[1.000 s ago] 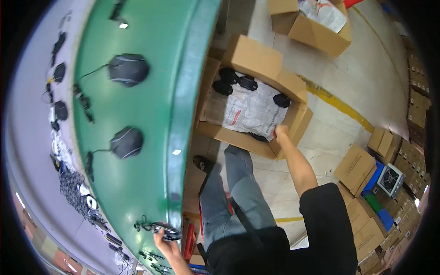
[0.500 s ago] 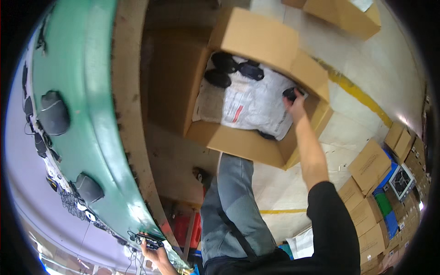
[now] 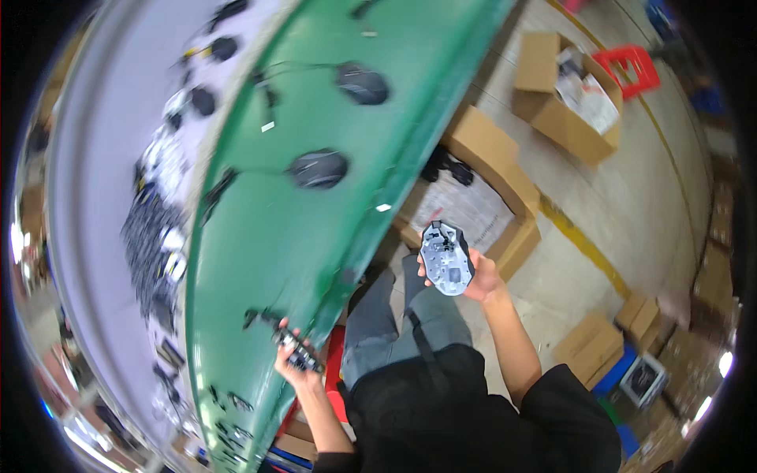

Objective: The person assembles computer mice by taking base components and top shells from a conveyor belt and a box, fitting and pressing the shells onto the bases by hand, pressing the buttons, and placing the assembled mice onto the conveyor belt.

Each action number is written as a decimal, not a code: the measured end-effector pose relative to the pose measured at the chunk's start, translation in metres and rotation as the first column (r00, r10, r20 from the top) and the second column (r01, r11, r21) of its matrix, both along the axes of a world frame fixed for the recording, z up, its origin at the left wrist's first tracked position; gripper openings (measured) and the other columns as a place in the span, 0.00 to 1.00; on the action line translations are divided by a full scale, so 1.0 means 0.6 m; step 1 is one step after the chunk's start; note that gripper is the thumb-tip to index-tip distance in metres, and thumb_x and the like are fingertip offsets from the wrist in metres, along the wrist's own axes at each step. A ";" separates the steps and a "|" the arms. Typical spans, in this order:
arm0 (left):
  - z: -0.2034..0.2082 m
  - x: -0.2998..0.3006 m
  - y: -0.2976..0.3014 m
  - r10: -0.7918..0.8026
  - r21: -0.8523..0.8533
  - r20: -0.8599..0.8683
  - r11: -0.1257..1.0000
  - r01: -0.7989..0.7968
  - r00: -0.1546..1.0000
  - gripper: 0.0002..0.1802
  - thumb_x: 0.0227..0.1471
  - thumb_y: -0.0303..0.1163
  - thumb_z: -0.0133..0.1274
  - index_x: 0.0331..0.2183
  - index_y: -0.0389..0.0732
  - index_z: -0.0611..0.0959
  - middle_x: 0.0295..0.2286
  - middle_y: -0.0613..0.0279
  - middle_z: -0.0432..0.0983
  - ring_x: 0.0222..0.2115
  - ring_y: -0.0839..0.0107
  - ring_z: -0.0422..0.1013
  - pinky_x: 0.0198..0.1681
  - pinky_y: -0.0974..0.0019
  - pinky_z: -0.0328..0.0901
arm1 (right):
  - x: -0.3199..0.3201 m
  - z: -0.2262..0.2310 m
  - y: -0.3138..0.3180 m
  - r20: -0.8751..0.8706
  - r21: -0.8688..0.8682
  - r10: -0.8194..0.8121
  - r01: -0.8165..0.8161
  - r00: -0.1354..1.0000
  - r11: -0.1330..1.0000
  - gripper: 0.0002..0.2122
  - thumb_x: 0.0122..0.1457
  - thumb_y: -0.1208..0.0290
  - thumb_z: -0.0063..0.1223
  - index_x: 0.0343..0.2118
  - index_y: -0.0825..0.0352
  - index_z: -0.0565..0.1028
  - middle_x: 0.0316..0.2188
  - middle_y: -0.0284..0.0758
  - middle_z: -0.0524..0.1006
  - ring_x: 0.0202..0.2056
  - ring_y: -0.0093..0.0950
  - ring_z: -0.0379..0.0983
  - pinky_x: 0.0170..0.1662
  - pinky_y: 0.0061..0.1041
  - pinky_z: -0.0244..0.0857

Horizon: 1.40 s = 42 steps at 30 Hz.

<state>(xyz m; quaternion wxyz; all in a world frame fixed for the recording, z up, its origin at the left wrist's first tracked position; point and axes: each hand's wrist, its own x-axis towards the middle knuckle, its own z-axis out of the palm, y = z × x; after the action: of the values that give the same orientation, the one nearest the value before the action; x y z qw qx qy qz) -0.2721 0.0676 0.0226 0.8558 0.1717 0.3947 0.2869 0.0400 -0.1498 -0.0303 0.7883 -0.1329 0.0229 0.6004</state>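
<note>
My right hand (image 3: 482,280) grips a mouse top shell (image 3: 447,264), its pale grey ribbed inside turned up, over my lap near an open cardboard box (image 3: 520,244). In my left hand (image 3: 296,366) is a mouse base with its circuit board exposed (image 3: 298,352), held above the near edge of the green conveyor belt (image 3: 260,268). A dark bundled cable (image 3: 264,317) lies on the belt next to the base. The two parts are apart. Inside the box, dark shells (image 3: 449,167) rest on white plastic sheeting (image 3: 465,209).
Farther along the belt lie two black corded mice (image 3: 319,169). The lilac surface (image 3: 102,197) beyond carries a heap of cables (image 3: 150,244). Another carton (image 3: 568,126) stands at the far right by a red stool (image 3: 631,71). Several boxes (image 3: 591,347) are stacked at right.
My right hand has come out of the box toward me with the shell, now inside-up. The left hand has raised the base, and my view has swung toward the belt.
</note>
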 end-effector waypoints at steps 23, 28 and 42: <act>0.192 -0.104 0.060 0.430 0.555 0.124 0.717 -0.421 0.895 0.33 0.60 0.41 0.39 0.59 0.29 0.57 0.58 0.43 0.57 0.59 0.55 0.57 0.62 0.56 0.53 | -0.466 0.331 0.379 0.823 -0.004 -0.006 -0.015 -0.567 1.000 0.29 0.46 0.73 0.66 0.54 0.71 0.71 0.51 0.56 0.70 0.49 0.48 0.73 0.47 0.34 0.70; 0.200 -0.108 0.080 0.414 0.488 0.214 0.739 -0.464 0.885 0.34 0.62 0.45 0.37 0.61 0.31 0.55 0.58 0.45 0.57 0.60 0.56 0.56 0.63 0.56 0.52 | -0.427 0.342 0.409 0.906 -0.059 -0.004 -0.137 -0.424 0.989 0.30 0.44 0.71 0.68 0.54 0.69 0.71 0.51 0.55 0.71 0.45 0.44 0.76 0.45 0.31 0.72; 0.212 -0.092 0.086 0.490 0.305 0.232 0.783 -0.541 0.840 0.29 0.63 0.35 0.32 0.61 0.30 0.57 0.57 0.43 0.60 0.59 0.54 0.58 0.62 0.56 0.54 | -0.397 0.341 0.409 0.900 -0.139 0.048 -0.182 -0.433 0.974 0.30 0.46 0.71 0.68 0.54 0.71 0.71 0.51 0.55 0.71 0.49 0.41 0.74 0.47 0.31 0.71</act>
<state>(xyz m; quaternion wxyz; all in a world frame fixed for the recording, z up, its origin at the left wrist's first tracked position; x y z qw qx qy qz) -0.3271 0.1193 0.1500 0.7238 0.1895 0.3062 0.5886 -0.1980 0.0959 0.1742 0.3783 -0.5456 -0.6879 0.2932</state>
